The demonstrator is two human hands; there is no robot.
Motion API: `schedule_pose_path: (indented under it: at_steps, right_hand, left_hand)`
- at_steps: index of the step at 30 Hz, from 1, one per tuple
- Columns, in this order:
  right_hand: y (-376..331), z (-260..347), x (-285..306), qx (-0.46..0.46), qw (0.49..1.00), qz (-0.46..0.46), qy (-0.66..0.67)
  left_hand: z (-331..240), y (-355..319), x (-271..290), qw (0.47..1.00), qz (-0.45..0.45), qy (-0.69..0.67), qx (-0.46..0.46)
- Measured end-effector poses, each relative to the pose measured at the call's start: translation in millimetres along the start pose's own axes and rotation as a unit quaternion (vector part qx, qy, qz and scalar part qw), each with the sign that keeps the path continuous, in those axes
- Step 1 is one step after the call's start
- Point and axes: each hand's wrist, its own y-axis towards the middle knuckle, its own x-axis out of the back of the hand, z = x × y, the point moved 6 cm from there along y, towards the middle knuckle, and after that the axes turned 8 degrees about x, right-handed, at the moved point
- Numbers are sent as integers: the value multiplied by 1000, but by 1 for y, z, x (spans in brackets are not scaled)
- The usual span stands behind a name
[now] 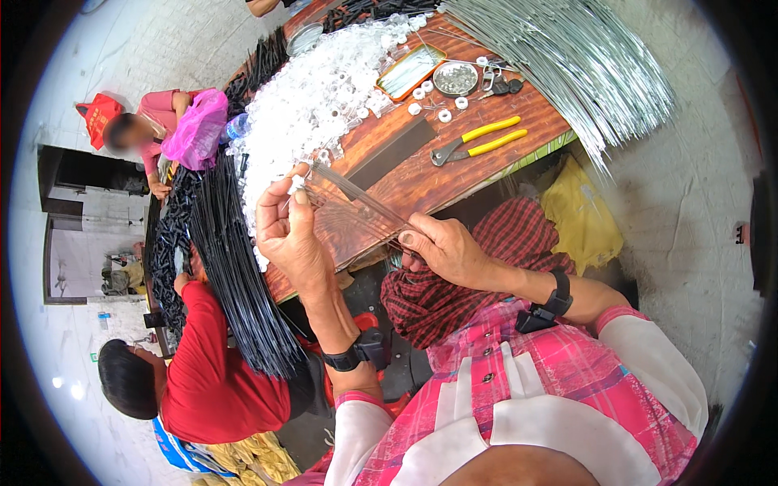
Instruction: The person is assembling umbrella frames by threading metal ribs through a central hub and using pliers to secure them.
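My left hand [293, 243] is raised over the near table edge. Its thumb and fingers pinch a small white plastic piece [297, 183]. Closer to my body, my right hand [450, 249] is closed around several thin metal rods [369, 204]. The rods slant up and left, and their far ends reach beside the white piece. Whether any rod enters the piece, I cannot tell. Under the rods, a dark flat bar [391, 158] lies on the wooden table [356, 231]. Cutting pliers with yellow handles [486, 139] rest to its right.
A large heap of clear and white plastic pieces [312, 93] covers the table's left. Silver rods [579, 69] overhang its right end; black rods [235, 267] lie left. An orange-rimmed tray [412, 71] and round dish [455, 78] stand behind. A red-sleeved person [215, 373] works at left.
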Motion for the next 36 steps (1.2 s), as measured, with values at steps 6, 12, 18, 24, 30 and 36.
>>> schedule_pose_path:
  at_steps: [6, 12, 18, 24, 30, 36]
  right_hand:
    - [-2, 6, -3, -40, 998, 40, 6]
    - [-6, 7, -4, 17, 996, 12, -89]
    - [-7, 9, -1, 73, 989, -11, -128]
    - [-8, 9, -2, 74, 989, -6, -129]
    - [-9, 8, -1, 67, 991, -15, -117]
    - [-9, 9, -1, 85, 987, -17, -137]
  left_hand:
    - [0, 2, 1, 999, 41, -32, -12]
    - [0, -6, -3, 997, 39, -64, 5]
    - [-18, -14, -15, 996, -9, 64, -57]
    - [-18, -17, -15, 994, -27, 71, -80]
    - [-17, -14, -11, 997, 8, 52, -50]
    - [-13, -13, -6, 997, 41, 40, -47]
